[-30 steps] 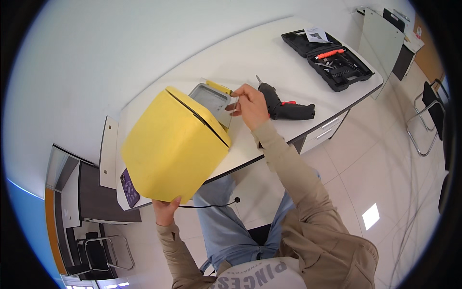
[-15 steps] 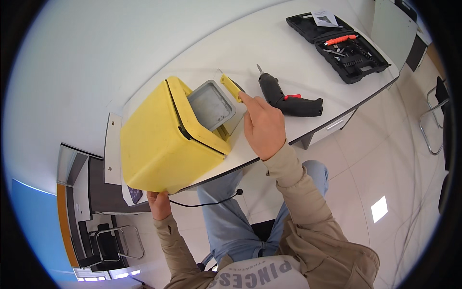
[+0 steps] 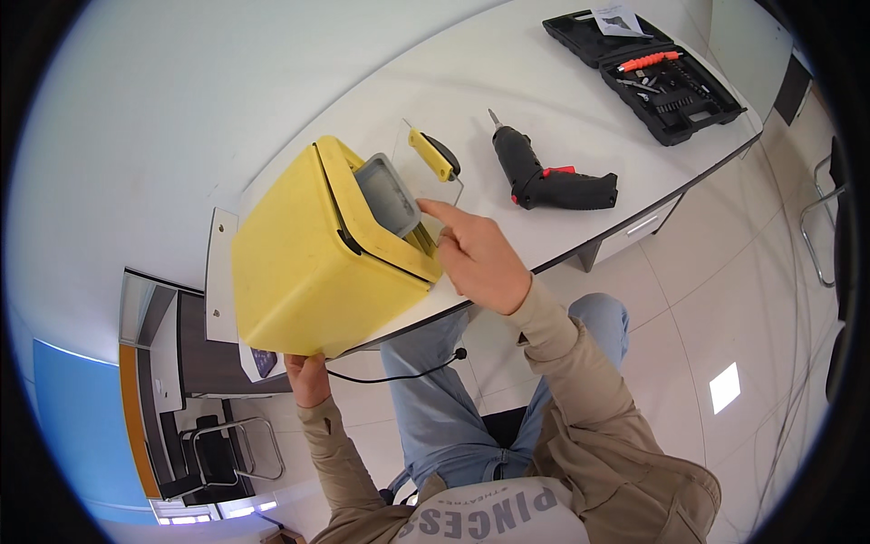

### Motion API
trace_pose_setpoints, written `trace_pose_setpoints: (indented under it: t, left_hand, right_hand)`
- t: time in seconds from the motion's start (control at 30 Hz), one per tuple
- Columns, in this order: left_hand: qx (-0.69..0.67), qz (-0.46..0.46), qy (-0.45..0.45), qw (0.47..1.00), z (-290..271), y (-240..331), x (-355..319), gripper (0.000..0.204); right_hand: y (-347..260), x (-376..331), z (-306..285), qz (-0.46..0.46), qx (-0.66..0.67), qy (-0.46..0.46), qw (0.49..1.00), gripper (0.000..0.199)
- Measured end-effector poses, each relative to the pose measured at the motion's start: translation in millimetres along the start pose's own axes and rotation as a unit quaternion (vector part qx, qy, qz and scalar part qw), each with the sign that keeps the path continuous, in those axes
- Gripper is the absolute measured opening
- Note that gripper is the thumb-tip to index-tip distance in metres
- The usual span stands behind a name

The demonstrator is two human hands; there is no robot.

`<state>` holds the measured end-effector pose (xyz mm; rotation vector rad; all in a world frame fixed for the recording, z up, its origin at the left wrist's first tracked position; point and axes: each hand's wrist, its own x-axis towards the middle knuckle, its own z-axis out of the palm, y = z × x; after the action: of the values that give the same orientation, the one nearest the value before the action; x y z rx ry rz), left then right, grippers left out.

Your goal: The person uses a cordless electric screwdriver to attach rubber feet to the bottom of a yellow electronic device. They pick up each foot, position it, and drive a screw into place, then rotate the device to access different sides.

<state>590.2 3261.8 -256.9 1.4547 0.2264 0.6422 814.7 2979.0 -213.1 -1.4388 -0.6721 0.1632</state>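
1. While you sit at the white bench (image 3: 580, 100), the yellow box (image 3: 317, 263) rests on its near edge, tilted on its side, with its grey inner lid (image 3: 388, 193) facing away from you.
2. Your left hand (image 3: 308, 379) is under the box's near lower corner, fingers closed on that corner and bracing it from below.
3. Your right hand (image 3: 478, 258) is at the box's right side, just beside the yellow rim. Its grip is loose: the fingers are spread, the forefinger pointing toward the grey lid, and it is clamped on nothing.
4. Just beyond the box lies a yellow-handled tool (image 3: 433, 154) on a clear sheet (image 3: 426, 177).
5. Right of the box, well apart from it, a black cordless screwdriver (image 3: 548, 177) with a red trigger lies on its side.
6. Far right of the box, at the bench's far corner, an open black tool case (image 3: 657, 72) holds bits and an orange-handled driver.
7. Below the box a black cable (image 3: 399, 374) hangs across your jeans.
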Motion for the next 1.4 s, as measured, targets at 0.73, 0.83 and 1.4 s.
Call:
trace_pose_setpoints:
  t: [0.73,0.83,1.4]
  left_hand:
    - [0.059,0.024,0.021,0.998,6.7,-9.7,1.7,0.049]
    - [0.061,0.024,0.024,0.998,4.8,-10.8,0.0,0.057]
    - [0.163,0.207,0.07,0.962,66.5,58.6,16.3,0.08]
  right_hand:
    - [-22.1,-24.7,42.3,-0.167,-0.251,0.046,0.952,0.054]
    - [-21.4,-27.1,42.3,-0.235,-0.237,0.066,0.94,0.054]
    - [-9.0,-15.4,40.0,-0.121,-0.01,0.088,0.989,0.05]
